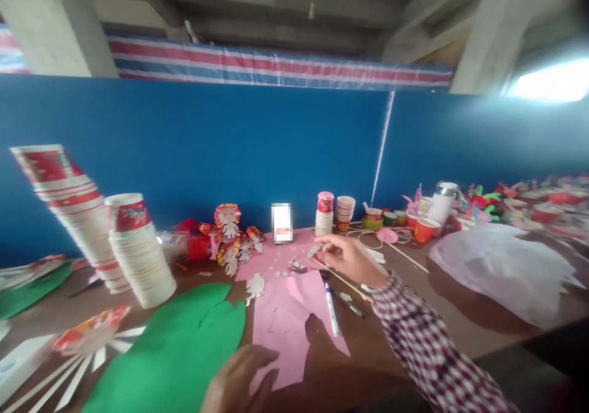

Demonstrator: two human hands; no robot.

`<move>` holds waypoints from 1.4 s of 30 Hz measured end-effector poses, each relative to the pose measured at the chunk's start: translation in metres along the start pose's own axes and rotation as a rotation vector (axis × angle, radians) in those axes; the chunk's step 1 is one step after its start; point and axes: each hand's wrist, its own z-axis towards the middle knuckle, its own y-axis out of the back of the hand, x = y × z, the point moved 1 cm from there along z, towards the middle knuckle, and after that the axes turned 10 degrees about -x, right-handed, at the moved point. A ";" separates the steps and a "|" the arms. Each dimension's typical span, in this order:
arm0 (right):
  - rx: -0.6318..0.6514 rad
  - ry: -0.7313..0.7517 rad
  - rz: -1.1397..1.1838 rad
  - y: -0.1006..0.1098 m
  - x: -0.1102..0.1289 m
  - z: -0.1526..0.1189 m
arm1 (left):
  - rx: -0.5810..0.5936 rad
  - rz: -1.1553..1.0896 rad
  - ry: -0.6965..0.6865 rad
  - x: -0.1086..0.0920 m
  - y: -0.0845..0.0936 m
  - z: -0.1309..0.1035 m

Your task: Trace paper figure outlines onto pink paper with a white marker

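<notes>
Head view: right hand (347,258) reaching forward over pink paper (285,321) on the table (375,339).

Its forearm is slanting in from the lower right, index finger extending; whether the fingertips are gripping the pale scrap (314,251) there, I cannot tell. The left hand (243,373) is curving at the paper's near edge, thumb and fingers parted. One white marker (331,310), one black pen (350,305) and one white cutout (254,287) are lying around; two tall cup stacks (140,253) are standing left.
</notes>
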 end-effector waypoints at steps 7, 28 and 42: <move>-0.069 -0.183 -0.312 0.002 -0.065 0.006 | 0.047 0.187 -0.064 0.039 -0.043 0.045; 0.310 0.007 -0.449 -0.055 -0.031 -0.036 | 0.578 0.103 0.057 0.019 -0.092 0.045; 0.642 0.214 -0.413 -0.212 0.024 0.074 | 0.589 0.133 0.080 0.022 -0.098 0.044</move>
